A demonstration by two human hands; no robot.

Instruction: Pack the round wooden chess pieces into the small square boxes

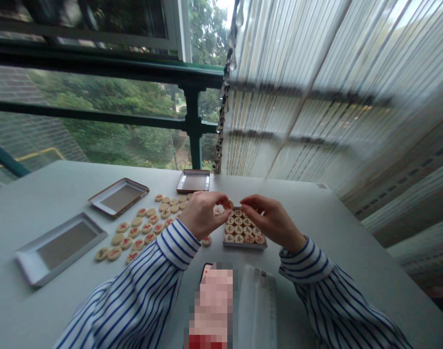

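Between the thumb and fingers of my left hand [201,213] is a round wooden xiangqi piece [228,204] with a red character. It is held just above the far left corner of a shallow box [245,246]. Rows of pieces with black or red characters lie inside that box. My right hand [274,220] hovers over the box's right side, its thumb and index fingertips slightly apart with nothing visible between them. Many loose pieces [149,238] are spread left of my left forearm, some hidden by it. One red-marked piece [207,241] lies between my left cuff and the box.
On the left of the white table [301,310] lie a white tray [36,279] and a brown-edged tray [115,213]. A smaller tray [178,184] is at the back. Nearer me are a phone [206,268], partly blurred out, and a clear plastic case [260,310]. String curtains [297,87] hang behind.
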